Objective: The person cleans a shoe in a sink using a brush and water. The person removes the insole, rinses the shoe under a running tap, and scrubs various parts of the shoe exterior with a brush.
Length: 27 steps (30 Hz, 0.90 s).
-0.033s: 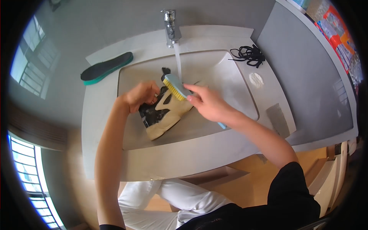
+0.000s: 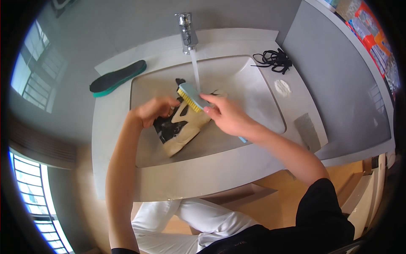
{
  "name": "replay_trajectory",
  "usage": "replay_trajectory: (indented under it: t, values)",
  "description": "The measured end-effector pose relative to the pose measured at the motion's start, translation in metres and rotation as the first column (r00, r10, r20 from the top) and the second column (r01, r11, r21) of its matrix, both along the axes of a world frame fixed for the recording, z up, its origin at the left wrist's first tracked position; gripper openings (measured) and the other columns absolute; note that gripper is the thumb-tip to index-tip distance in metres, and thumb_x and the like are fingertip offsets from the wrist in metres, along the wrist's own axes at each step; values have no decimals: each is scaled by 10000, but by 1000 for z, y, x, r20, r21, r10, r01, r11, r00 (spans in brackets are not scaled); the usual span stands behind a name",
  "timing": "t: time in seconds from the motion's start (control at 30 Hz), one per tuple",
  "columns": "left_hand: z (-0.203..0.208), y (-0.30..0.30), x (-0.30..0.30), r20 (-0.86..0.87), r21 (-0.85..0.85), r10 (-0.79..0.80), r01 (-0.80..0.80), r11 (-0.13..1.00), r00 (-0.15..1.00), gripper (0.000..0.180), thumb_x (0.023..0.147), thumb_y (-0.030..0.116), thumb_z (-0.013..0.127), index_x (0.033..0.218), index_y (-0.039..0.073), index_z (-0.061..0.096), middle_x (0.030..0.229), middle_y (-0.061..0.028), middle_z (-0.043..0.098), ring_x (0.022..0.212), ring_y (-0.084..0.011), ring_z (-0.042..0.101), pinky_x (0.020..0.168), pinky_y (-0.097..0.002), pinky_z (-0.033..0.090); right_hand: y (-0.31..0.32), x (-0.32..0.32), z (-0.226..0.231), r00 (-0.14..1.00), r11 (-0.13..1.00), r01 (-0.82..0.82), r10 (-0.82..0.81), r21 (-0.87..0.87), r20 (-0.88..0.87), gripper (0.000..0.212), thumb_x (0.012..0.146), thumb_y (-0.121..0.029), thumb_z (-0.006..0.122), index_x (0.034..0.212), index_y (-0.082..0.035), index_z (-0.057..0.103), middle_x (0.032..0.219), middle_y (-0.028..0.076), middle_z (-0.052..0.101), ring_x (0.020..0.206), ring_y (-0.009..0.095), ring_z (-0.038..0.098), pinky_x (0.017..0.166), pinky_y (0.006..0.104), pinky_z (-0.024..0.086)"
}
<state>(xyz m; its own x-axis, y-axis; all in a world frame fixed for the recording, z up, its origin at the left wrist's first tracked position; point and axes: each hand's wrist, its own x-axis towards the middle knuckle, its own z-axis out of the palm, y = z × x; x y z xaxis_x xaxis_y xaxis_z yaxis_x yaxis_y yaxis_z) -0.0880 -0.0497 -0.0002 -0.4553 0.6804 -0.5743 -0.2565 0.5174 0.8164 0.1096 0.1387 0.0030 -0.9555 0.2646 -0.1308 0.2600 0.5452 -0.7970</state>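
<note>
In the sink lies a wet black and beige shoe (image 2: pixel 173 129), tilted on its side, its pale sole edge facing down and right. My left hand (image 2: pixel 154 111) is closed on the shoe's upper left edge; the hand partly hides its grip. In my right hand (image 2: pixel 228 113) is a light blue scrub brush (image 2: pixel 190 94) with yellow bristles. Its bristles face the shoe's upper and seem to touch it, and its handle end shows below my right wrist. Water runs from the chrome faucet (image 2: pixel 186 34) just behind the brush.
The rectangular sink (image 2: pixel 258 97) is set in a white counter (image 2: pixel 203 178). A black and green insole (image 2: pixel 118 78) lies at the back left. Black shoelaces (image 2: pixel 277 60) and a white patch (image 2: pixel 282 87) are at the right. A grey partition (image 2: pixel 334 84) rises beyond them.
The view has shifted slightly. My left hand's fingers reach a little further right along the shoe; the brush stays at nearly the same spot on it.
</note>
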Motion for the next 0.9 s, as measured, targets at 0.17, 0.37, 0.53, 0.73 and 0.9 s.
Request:
replay_trajectory:
  t: [0.17,0.37,0.53,0.73,0.9]
  values:
    - [4,-29,23,-107,171,-242,257,951,964,461,935,200,694,1344,34,563,1174,-42,639,1074,-133,589,965,-289,457,-8,8,-2,960,986,-167,161,-8,-231,440,1008,-108,594,1446,-121,561,1003,248,714,822,368,697,774,395,537]
    - [16,-46,31,-191,252,-189,234,939,963,436,921,72,686,1327,-26,559,1135,-36,658,1032,-104,580,901,-261,463,11,9,11,921,957,-283,291,69,-258,463,954,-58,655,1393,-203,627,799,223,672,581,297,521,646,354,505]
    - [7,-46,31,-257,258,-180,247,934,950,397,906,54,702,1268,-63,589,1016,-35,678,922,-84,593,786,-257,475,5,1,3,888,954,-154,248,258,-388,440,950,-47,646,1375,-160,638,757,227,635,560,293,541,591,361,478]
    - [-5,-57,22,-205,308,-115,175,935,972,409,879,40,741,1252,-59,604,919,-33,671,825,-75,582,706,-243,445,2,-10,-10,892,986,-158,163,47,-422,451,955,-48,648,1394,-150,624,817,187,696,613,269,641,597,377,509]
    - [-2,-58,26,-176,366,-102,161,917,979,399,875,35,747,1241,-36,606,939,-22,675,840,-76,595,737,-247,473,-10,-4,-11,833,969,-186,243,163,-497,504,947,-40,660,1423,-192,598,808,179,667,612,272,615,598,376,504]
